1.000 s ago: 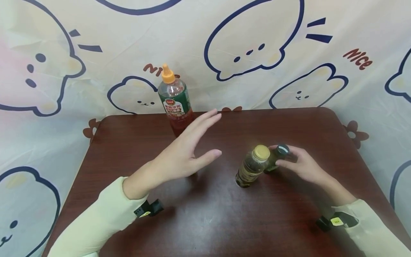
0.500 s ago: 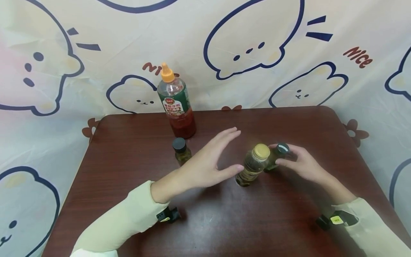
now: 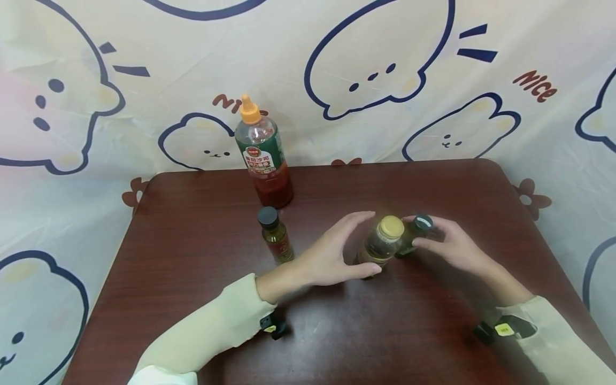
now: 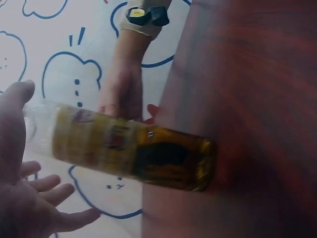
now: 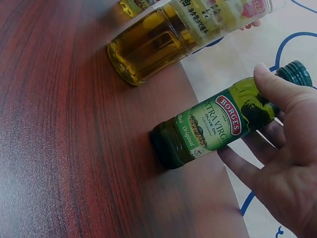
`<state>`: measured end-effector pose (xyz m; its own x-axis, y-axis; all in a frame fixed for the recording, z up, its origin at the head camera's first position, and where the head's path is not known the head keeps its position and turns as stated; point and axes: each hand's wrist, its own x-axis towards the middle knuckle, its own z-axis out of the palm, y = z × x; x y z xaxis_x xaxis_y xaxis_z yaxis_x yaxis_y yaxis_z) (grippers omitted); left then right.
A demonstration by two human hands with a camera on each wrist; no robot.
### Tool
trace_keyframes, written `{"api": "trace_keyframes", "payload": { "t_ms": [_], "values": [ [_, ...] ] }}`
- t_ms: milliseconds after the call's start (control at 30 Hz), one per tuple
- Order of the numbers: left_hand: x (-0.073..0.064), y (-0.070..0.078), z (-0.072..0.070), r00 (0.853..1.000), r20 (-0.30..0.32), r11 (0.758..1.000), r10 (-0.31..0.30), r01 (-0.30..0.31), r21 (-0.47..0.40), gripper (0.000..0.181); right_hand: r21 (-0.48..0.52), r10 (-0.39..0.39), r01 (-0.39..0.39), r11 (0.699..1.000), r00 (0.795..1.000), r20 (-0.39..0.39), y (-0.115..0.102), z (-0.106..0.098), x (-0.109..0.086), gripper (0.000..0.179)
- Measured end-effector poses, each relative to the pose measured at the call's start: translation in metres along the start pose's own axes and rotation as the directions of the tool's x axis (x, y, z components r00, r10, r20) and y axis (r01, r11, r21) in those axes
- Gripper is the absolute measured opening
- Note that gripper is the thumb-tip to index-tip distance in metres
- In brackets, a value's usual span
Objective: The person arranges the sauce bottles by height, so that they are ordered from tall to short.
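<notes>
A yellow-capped oil bottle (image 3: 391, 229) stands upright on the table, golden oil in its lower part. My left hand (image 3: 332, 255) is at its left side, thumb and fingers spread apart around its upper part; the left wrist view shows the bottle between thumb and fingers (image 4: 54, 191). With my right hand (image 3: 454, 247) I grip a green olive oil bottle (image 5: 213, 121) near its neck, thumb on one side and fingers on the other. Its dark green cap (image 3: 424, 222) shows in the head view, just right of the yellow cap. The label faces the right wrist camera.
A small dark-capped bottle (image 3: 275, 235) stands left of my left hand, near the forearm. Behind it is a tall red sauce bottle (image 3: 269, 182) with an orange nozzle. The brown table (image 3: 308, 342) ends at a printed cloth (image 3: 366, 32) behind.
My left hand has moved right and slightly down, from in front of the sauce bottle to the yellow-capped bottle, uncovering the small dark-capped bottle. My right hand has stayed on the olive oil bottle.
</notes>
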<state>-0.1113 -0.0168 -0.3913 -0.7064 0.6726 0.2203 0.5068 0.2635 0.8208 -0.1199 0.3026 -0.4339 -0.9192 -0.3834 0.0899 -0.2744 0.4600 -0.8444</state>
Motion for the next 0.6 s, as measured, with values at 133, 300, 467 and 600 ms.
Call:
{"api": "trace_keyframes", "payload": {
  "t_ms": [133, 300, 467, 600],
  "values": [
    [0.000, -0.010, 0.015, 0.999, -0.037, 0.999, 0.014, -0.016, -0.041, 0.091, -0.009, -0.002, 0.002, 1.000, 1.000, -0.005, 0.000, 0.001, 0.001, 0.047],
    [0.004, -0.018, 0.029, 0.992, -0.112, 0.994, 0.063, -0.072, -0.083, 0.096, -0.011, -0.004, 0.004, 1.000, 1.000, -0.002, 0.000, 0.001, 0.001, 0.047],
    [0.006, -0.022, 0.038, 0.988, -0.134, 0.992, 0.076, -0.088, -0.091, 0.099, -0.006, 0.007, -0.007, 1.000, 1.000, -0.003, -0.001, 0.001, 0.001, 0.047],
    [0.007, -0.023, 0.045, 0.990, -0.124, 0.995, 0.062, -0.072, -0.071, 0.102, -0.006, 0.002, -0.002, 1.000, 1.000, -0.007, 0.000, 0.001, -0.001, 0.047]
  ]
}}
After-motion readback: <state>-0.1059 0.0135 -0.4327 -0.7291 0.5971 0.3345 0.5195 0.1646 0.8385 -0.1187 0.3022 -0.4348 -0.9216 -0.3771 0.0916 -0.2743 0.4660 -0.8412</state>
